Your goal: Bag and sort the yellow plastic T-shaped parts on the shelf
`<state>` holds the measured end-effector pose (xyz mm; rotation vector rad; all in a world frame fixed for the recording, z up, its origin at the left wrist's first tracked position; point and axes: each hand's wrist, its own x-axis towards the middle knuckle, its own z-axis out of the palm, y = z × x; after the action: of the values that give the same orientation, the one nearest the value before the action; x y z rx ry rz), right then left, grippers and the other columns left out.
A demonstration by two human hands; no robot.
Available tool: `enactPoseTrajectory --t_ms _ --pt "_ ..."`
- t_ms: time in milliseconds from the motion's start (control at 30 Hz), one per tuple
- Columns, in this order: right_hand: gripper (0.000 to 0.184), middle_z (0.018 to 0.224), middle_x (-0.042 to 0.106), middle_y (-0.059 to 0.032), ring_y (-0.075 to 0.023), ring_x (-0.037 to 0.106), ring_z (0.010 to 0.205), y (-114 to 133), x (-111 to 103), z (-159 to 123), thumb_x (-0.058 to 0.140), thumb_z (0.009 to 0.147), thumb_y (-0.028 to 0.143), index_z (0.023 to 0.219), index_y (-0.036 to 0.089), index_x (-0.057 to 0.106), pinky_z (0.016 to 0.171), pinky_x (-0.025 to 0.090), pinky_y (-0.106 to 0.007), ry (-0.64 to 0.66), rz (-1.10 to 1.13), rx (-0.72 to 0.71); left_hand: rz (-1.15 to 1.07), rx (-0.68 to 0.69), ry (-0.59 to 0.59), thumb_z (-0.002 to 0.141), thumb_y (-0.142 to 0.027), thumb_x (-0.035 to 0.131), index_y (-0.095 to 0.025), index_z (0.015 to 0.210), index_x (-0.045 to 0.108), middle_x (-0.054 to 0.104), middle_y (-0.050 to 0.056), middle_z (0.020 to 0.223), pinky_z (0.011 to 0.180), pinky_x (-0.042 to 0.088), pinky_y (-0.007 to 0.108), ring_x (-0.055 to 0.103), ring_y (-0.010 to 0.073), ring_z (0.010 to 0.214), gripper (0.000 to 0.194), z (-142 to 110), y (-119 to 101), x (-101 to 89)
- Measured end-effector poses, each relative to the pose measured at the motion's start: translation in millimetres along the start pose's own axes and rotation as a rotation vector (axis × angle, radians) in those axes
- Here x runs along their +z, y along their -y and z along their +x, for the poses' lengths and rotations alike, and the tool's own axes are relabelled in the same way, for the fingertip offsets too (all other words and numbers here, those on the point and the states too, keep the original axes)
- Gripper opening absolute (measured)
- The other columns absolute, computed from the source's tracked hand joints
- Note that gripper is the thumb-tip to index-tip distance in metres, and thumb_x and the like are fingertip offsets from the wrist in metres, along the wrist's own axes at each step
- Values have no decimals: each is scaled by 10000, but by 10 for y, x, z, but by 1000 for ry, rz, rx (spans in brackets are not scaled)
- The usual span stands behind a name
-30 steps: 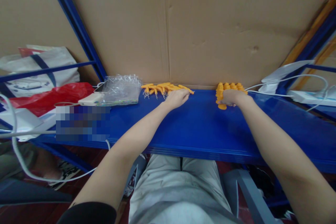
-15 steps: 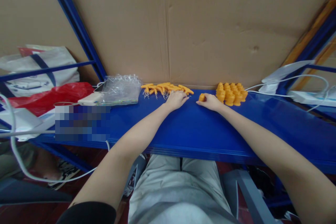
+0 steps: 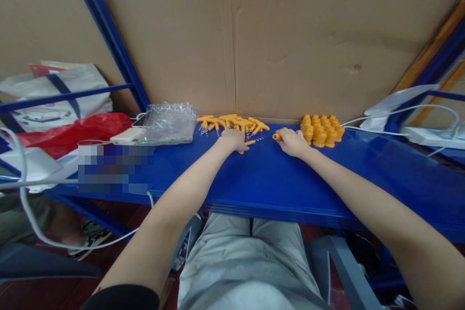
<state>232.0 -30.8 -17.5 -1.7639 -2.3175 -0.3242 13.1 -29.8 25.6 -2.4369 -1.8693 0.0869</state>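
My left hand [image 3: 231, 140] is closed around an orange-handled corkscrew [image 3: 250, 142]. Its metal spiral points right, toward my other hand, and its handle is mostly covered by my fingers. My right hand [image 3: 293, 142] grips a small orange sleeve-like piece [image 3: 277, 136], one end of which faces left. A gap separates the sleeve from the spiral's tip. Behind my left hand lies a heap of orange T-handled corkscrews [image 3: 227, 120] with their spirals toward me. Just right of my right hand stand rows of upright orange sleeve pieces [image 3: 323, 131].
Both hands are over a blue metal shelf [image 3: 261, 179], backed by a cardboard sheet [image 3: 276, 38]. To the left lie a clear plastic-wrapped pack [image 3: 170, 123], a red bag [image 3: 83, 131] and a white cable [image 3: 29, 223]. A blue upright [image 3: 105, 34] rises behind them.
My left hand has drawn back from the heap toward me with a corkscrew in it. In my right hand, the orange piece has turned so that its end faces left.
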Motion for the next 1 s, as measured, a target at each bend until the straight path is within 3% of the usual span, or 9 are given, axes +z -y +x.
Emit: enactPoseTrajectory --t_ms 67,167,367,533,700,900,1000 --pt "304 1310 656 -176 -332 606 1189 0 -19 -6 442 959 218 1218 180 597 872 404 -431 10 -10 5 -25 30 26 747 -302 785 -183 827 756 751 128 754 839 576 398 741 327 894 147 6 12 10" --pt "288 1301 665 -187 -343 616 1184 -19 -62 -9 464 954 224 1207 164 587 863 399 -425 26 -8 21 -63 24 -44 701 -198 788 -173 849 753 759 132 804 857 576 408 741 334 924 155 -8 -15 1" --pt "261 1276 681 -180 -336 645 1111 -103 -101 7 476 954 249 1174 173 592 846 391 -415 -33 -32 22 5 -1 -246 867 -244 622 -167 1105 732 751 158 1150 905 561 418 694 329 1111 273 -145 -118 -115" --pt "237 1190 709 -157 -313 658 1023 -128 -90 19 480 954 275 1140 195 603 813 375 -390 -127 -31 -5 -35 22 -291 881 -209 606 -175 1150 710 753 138 1144 907 549 414 692 318 1108 291 -184 -141 -135" --pt "280 1203 704 -157 -313 646 1045 -88 -92 12 471 959 275 1184 190 613 832 370 -396 -141 -2 -23 -66 35 -297 918 -205 572 -159 1224 671 731 157 1184 932 536 432 680 332 1137 325 -181 -175 -114" --pt "347 1242 684 -173 -321 607 1145 -89 -94 13 434 977 266 1257 168 615 892 376 -419 -247 38 -114 -148 84 -403 1014 -237 426 -170 1334 566 640 179 1254 876 532 390 692 296 1061 356 -74 -185 9" --pt "360 1245 677 -176 -324 603 1150 -123 -106 21 433 981 269 1276 170 613 908 378 -425 -273 42 -97 -192 134 -445 1011 -267 466 -191 1356 545 604 157 1263 886 526 375 689 281 1056 361 0 -139 88"
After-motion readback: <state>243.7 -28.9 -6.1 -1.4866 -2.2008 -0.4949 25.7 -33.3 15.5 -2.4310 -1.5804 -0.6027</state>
